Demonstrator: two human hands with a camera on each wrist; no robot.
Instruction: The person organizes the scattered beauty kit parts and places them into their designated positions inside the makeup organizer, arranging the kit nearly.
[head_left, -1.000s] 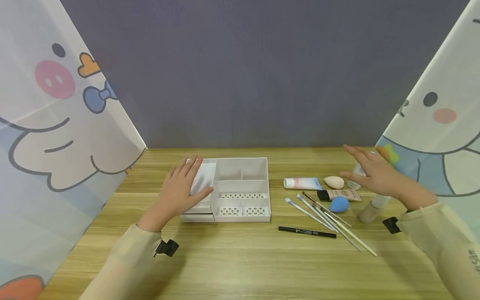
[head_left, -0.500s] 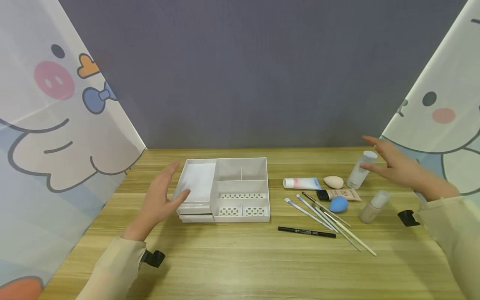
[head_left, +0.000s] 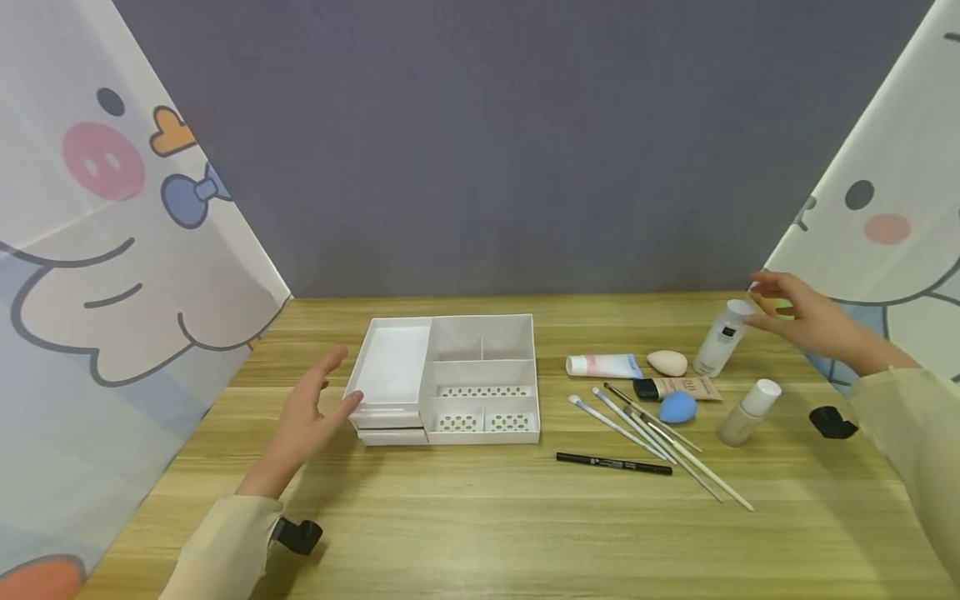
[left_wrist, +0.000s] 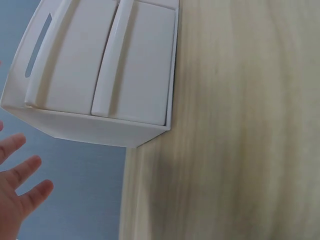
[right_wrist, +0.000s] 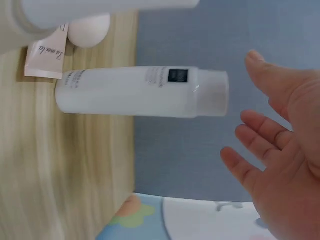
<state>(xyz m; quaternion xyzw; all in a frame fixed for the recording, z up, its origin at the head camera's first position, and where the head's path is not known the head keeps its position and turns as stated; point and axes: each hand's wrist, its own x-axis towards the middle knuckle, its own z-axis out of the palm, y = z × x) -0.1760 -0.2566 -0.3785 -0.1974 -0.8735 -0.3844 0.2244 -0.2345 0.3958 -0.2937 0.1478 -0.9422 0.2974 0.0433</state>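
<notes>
My left hand (head_left: 306, 417) hovers at the left side of a white organizer box (head_left: 483, 360), fingers spread, holding nothing. The left wrist view shows the box's two drawers (left_wrist: 80, 57) and the spread fingers (left_wrist: 32, 197) apart from it. On the far right, my right hand (head_left: 813, 321) is beside the cap of a tall white bottle (head_left: 716, 346), its fingers loosely bent. In the right wrist view a gap shows between the fingertips (right_wrist: 232, 156) and the upright bottle (right_wrist: 130, 92).
Right of the box lie a white tube (head_left: 604, 367), a beige sponge (head_left: 667, 362), a BB cream tube (head_left: 688, 389), a blue sponge (head_left: 678, 407), several brushes (head_left: 693, 462) and a black pen (head_left: 613, 464). A foundation bottle (head_left: 750, 412) stands nearer. A grey panel (head_left: 480, 150) closes the back.
The left hand has moved off the box's upper left to beside it. The right hand has drawn rightward, uncovering the tall bottle, and its fingers have bent a little. The objects have stayed put.
</notes>
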